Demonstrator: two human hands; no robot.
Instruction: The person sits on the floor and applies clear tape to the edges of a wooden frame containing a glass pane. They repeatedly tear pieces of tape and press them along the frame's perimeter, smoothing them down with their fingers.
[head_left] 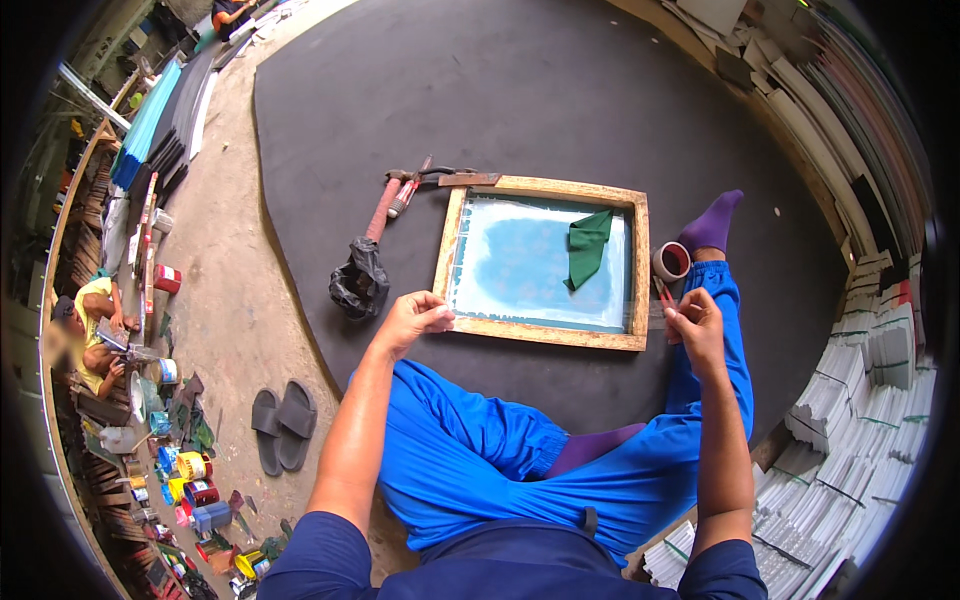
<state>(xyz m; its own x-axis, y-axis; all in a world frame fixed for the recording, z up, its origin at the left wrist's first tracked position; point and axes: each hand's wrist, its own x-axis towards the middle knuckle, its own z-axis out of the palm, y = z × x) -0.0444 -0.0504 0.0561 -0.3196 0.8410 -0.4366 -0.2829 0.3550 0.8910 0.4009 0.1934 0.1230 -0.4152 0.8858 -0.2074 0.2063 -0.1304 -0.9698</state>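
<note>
Paint tins point(195, 478) and grey sandals point(282, 423) lie at far left on the concrete, out of the way. A tied black bag point(360, 280) and a hammer point(385, 205) rest on the dark mat point(560, 90), within reach. The seated person's left hand point(410, 320), fingers curled, pinches the near corner of a wooden screen frame point(545, 333) lying flat before the knees, apparently to steady it. A green cloth point(588, 245) sits on its mesh. The right hand point(695, 322) pinches a strip of clear tape stretched along the frame's edge, beside a tape roll point(672, 261).
</note>
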